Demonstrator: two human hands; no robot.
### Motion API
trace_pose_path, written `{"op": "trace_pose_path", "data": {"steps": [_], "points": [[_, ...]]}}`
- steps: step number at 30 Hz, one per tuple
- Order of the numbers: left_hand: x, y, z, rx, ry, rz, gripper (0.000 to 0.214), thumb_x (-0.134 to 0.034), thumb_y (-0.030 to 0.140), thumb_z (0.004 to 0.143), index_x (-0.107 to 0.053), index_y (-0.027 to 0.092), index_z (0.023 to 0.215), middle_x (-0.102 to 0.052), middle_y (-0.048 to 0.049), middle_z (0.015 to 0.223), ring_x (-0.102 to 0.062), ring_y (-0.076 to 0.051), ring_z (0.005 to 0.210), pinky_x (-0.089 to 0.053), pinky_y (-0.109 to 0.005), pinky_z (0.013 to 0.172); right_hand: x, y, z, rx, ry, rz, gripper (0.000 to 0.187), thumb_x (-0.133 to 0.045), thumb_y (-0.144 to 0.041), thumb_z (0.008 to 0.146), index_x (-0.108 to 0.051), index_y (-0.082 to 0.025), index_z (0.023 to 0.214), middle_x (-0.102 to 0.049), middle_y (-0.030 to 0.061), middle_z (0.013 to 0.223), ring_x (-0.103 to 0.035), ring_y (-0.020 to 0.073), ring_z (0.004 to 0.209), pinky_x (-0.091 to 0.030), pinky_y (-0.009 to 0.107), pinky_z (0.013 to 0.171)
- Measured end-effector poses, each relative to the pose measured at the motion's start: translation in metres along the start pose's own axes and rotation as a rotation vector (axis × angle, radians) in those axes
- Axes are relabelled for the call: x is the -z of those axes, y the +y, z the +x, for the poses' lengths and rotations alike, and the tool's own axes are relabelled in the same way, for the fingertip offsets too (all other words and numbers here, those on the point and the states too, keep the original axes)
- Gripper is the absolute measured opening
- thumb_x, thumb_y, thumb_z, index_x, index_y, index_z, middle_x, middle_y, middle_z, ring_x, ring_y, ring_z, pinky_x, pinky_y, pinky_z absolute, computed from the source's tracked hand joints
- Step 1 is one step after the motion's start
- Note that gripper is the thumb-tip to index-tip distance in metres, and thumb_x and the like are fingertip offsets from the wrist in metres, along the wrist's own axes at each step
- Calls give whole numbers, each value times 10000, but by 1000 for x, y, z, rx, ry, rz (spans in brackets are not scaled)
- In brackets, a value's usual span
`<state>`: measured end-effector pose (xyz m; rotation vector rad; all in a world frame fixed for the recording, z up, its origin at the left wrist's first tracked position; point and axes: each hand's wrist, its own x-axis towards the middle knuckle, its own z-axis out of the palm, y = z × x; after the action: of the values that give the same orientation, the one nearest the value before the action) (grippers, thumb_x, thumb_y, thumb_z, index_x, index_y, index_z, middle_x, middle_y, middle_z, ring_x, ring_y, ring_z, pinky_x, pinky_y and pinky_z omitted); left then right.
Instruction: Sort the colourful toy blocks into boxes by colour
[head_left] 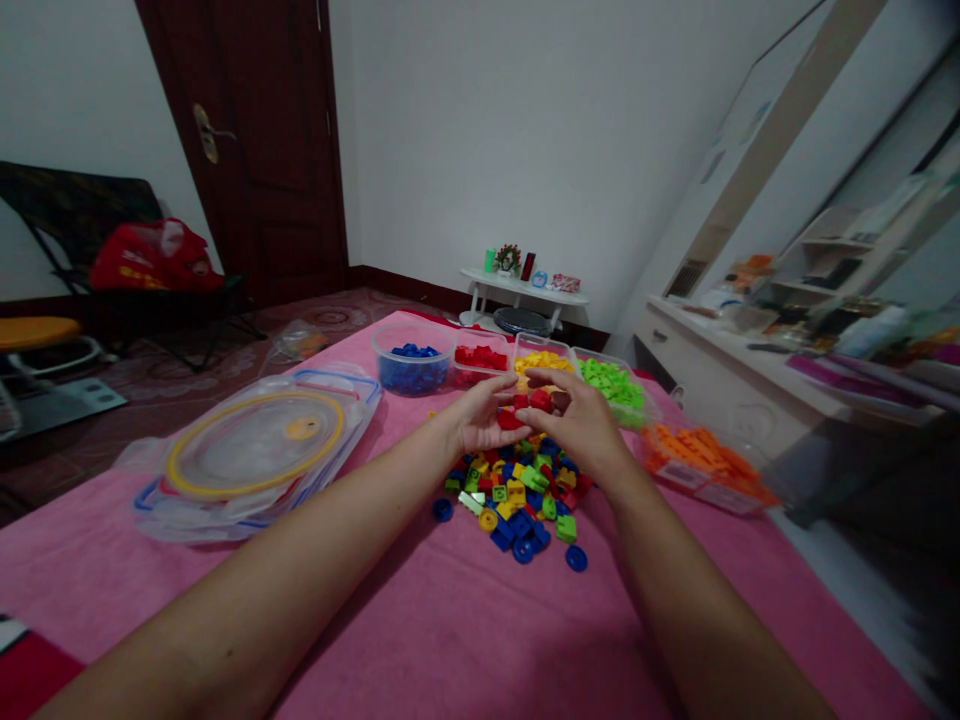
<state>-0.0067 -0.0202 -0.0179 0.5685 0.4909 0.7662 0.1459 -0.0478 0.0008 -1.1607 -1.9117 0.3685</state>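
Observation:
My left hand (484,415) is cupped, palm turned up, with red building bricks (511,419) at its fingers. Opposite it, my right hand (574,420) curls its fingers around more red bricks, and the two hands almost meet. Just below and behind them lies a mixed pile of building bricks (516,492) in blue, yellow, green and red. A few blue wheel-like rings (576,558) rest at the pile's near edge. How many bricks each hand holds is hidden.
Beyond the hands stand tubs of blue bricks (412,370), red bricks (480,358), yellow bricks (544,362) and green bricks (613,388). A box of orange pieces (705,462) sits at the right edge. Stacked clear lids (255,450) lie left on the pink cloth (450,640).

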Motion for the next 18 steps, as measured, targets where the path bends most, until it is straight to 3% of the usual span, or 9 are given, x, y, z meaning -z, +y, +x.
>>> {"op": "trace_pose_path", "data": {"steps": [5, 10, 14, 18], "points": [[-3, -7, 2, 47, -59, -7, 275, -475, 339, 885, -576, 111, 1000, -647, -55, 756, -640, -120, 607, -560, -227, 555, 5, 2, 1, 5, 22, 13, 490, -720, -274, 649, -618, -200, 1122, -640, 79, 1118, -627, 196, 891, -499, 340, 795], [-8, -14, 5, 11, -94, 16, 284, -498, 364, 876, -581, 125, 1005, -661, -51, 764, -663, -143, 648, -573, -246, 570, 12, 1, 2, 19, 54, -44, 520, -743, -305, 617, -633, -182, 1109, -658, 87, 1072, -617, 218, 912, -502, 346, 775], [-11, -15, 13, 46, -1, 92, 206, -585, 280, 830, -588, 113, 951, -657, -65, 732, -667, -144, 631, -532, -168, 496, 23, -2, 4, 6, 92, -111, 456, -718, -345, 642, -659, -169, 1059, -674, 91, 1025, -623, 207, 825, -504, 340, 720], [-20, 9, 32, -8, 149, 183, 73, -589, 140, 809, -589, 94, 865, -645, -75, 705, -636, -104, 579, -455, -101, 418, 39, -1, 6, -45, 202, -78, 373, -653, -370, 708, -669, -159, 1016, -684, 88, 995, -598, 150, 624, -494, 309, 613]]}}
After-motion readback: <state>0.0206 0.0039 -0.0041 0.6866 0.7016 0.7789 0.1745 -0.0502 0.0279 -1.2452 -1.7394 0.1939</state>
